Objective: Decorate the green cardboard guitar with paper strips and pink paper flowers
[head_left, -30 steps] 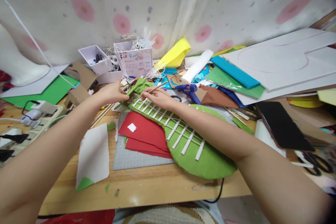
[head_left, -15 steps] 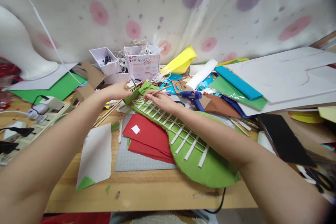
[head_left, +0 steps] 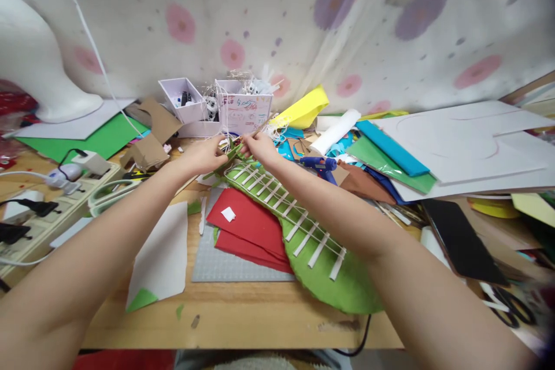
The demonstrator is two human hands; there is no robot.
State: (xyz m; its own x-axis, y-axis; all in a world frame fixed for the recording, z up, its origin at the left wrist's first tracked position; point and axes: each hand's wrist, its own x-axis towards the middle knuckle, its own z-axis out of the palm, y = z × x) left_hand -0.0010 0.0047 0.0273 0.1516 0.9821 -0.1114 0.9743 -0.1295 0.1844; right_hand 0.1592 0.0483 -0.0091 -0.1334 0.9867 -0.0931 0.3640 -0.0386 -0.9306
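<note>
L hand [head_left: 207,156]: fingers half-curled, grip couldn't be told
R hand [head_left: 261,149]: 1 stick [head_left: 262,125] was pinched, fingers nr closed
Green pc [head_left: 325,260]: 1, was laid nr fingers

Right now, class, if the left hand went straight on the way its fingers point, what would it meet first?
The left hand would likely meet the green strips close in front of it first, with the right hand just beyond. Depth is unclear, so it may be touching the strips.

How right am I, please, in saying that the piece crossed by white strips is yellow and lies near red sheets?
In the head view, the piece is green, not yellow; white strips cross it and red sheets lie nearby.
</note>
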